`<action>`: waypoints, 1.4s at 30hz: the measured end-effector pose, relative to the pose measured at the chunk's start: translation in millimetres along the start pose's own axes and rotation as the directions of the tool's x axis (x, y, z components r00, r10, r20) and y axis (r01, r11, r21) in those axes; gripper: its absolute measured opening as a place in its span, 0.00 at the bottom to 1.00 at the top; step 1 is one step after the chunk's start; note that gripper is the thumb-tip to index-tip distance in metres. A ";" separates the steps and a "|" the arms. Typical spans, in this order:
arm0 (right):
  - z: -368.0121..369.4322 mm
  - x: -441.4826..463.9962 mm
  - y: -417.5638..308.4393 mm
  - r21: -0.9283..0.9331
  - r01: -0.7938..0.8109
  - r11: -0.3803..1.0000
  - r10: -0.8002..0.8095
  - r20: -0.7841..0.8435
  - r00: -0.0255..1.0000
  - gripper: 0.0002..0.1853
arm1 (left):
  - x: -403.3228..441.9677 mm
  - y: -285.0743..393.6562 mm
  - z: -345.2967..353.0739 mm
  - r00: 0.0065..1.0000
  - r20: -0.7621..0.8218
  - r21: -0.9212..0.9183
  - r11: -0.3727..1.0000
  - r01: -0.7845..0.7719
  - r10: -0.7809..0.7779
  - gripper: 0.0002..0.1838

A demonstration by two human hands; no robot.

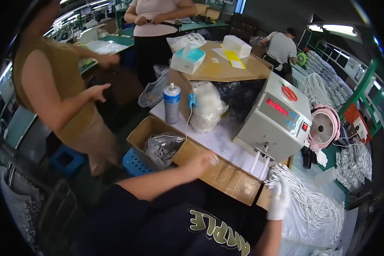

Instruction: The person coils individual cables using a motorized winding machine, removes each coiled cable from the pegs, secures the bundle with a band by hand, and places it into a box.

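My left hand (pixel 200 164) is blurred by motion above the brown cardboard flap (pixel 232 181); whether its fingers hold anything is unclear. In a white glove, my right hand (pixel 279 200) is at the left edge of a pile of white cables (pixel 313 202). Its fingers point up toward the machine but are smeared, so their grip does not show. Behind the hands stands a light grey machine (pixel 271 123) with a red digital display and two white prongs (pixel 259 162) at its front. A cardboard box (pixel 147 132) to the left contains a plastic bag of white cables (pixel 162 151).
A blue and white spray can (pixel 172 104) and a plastic-wrapped white roll (pixel 207 106) stand behind the box. A pink fan (pixel 323 126) is right of the machine. Left, a person in an olive top (pixel 51 81) stands close; two other people are further back.
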State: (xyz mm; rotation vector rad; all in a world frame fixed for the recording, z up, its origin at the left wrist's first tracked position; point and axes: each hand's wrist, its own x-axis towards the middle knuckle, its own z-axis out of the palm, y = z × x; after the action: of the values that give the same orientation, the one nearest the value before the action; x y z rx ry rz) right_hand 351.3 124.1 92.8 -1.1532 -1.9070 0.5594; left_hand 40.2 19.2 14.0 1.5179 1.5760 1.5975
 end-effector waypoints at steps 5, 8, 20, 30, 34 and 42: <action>-30.4 13.6 60.8 -0.800 0.121 0.587 -0.018 0.137 0.990 0.12 | -17.7 -56.0 -92.5 0.949 -0.301 0.657 0.700 0.280 -0.096 0.13; -22.6 4.7 93.6 -0.794 0.131 0.594 -0.109 0.082 0.991 0.10 | -39.8 -69.0 -93.6 0.903 -0.231 0.748 0.528 0.403 -0.362 0.14; -25.1 1.1 97.0 -0.736 -0.010 0.677 0.006 -0.008 1.000 0.14 | -38.3 -46.9 -73.3 0.876 -0.101 0.641 0.642 0.420 -0.472 0.27; -23.4 1.9 129.6 -0.759 0.058 0.648 -0.220 -0.114 0.969 0.12 | -33.5 -36.3 -63.5 0.995 -0.100 0.724 0.688 0.051 0.030 0.22; -30.6 -1.5 114.9 -0.580 -0.146 0.802 0.052 -0.175 0.983 0.10 | -24.2 -34.9 -33.2 0.997 -0.011 0.603 0.795 0.072 -0.081 0.21; -18.5 5.6 95.2 -0.828 -0.002 0.560 -0.038 -0.028 0.999 0.11 | 40.8 -45.0 30.6 0.986 0.137 0.720 0.673 -0.167 0.098 0.26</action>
State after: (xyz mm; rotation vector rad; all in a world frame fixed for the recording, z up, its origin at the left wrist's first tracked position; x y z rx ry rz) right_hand 413.9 174.2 37.8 -1.6907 -2.1891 -0.4922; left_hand 37.4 79.3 -17.7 2.0986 2.2522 0.9415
